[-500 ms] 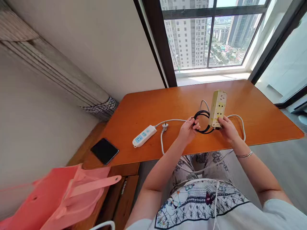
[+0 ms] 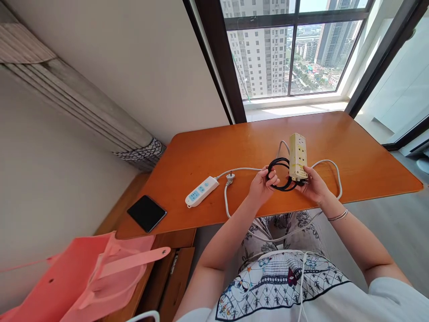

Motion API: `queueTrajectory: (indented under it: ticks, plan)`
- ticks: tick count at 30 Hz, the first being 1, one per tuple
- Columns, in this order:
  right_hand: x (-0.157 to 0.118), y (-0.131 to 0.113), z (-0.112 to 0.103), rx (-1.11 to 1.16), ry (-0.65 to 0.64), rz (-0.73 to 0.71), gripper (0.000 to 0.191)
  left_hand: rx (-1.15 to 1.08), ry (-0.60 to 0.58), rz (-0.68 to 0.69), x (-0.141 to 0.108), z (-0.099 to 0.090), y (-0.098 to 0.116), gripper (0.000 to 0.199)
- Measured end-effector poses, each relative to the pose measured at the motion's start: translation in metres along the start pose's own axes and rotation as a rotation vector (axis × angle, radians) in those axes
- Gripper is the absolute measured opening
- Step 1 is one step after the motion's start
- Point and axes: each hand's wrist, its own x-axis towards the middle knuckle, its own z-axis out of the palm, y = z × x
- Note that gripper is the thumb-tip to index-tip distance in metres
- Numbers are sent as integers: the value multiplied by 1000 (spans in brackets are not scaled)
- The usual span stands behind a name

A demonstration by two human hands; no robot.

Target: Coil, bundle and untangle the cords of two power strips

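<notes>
Head view: the left hand [image 2: 262, 185] grips the looped black cord [image 2: 284, 188], likely so loops stay together; the right hand [image 2: 313, 187] holds the yellow power strip [image 2: 297, 155].

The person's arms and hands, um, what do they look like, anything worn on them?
Left grip and right grip wear no gloves. The forearms are uncovered; short, pale, whitish sleeves end above the elbows. A thin, silvery bracelet circles the right wrist; none shows on the left.

I see a yellow power strip [image 2: 295, 154], black cord [image 2: 284, 189], white power strip [image 2: 201, 192] with blue patches, and orange-brown table [image 2: 234, 150].
</notes>
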Motion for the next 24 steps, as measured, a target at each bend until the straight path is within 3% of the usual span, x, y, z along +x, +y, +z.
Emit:
queueTrajectory:
  ticks: [4,9,12,14,17,19,24]
  plan:
    - [-2,1,0,-79,-14,-47,35,126,-89,-168,-1,-5,14,27]
    - [-4,-9,2,-222,0,-56,30,394,-105,-393,13,-14,33,50]
    - [-5,-11,5,-291,27,-31,29,604,-134,-435,17,-16,34,43]
    - [-5,-11,6,-320,60,-32,31,758,-143,-297,15,-15,31,37]
    - [-5,-8,6,-354,86,-33,34,1073,-127,25,9,-14,25,51]
    - [-5,-7,6,-364,91,-24,36,1314,-139,197,6,-14,23,45]
    - [-5,-5,4,-352,62,-27,36,1671,-241,474,9,-19,22,41]
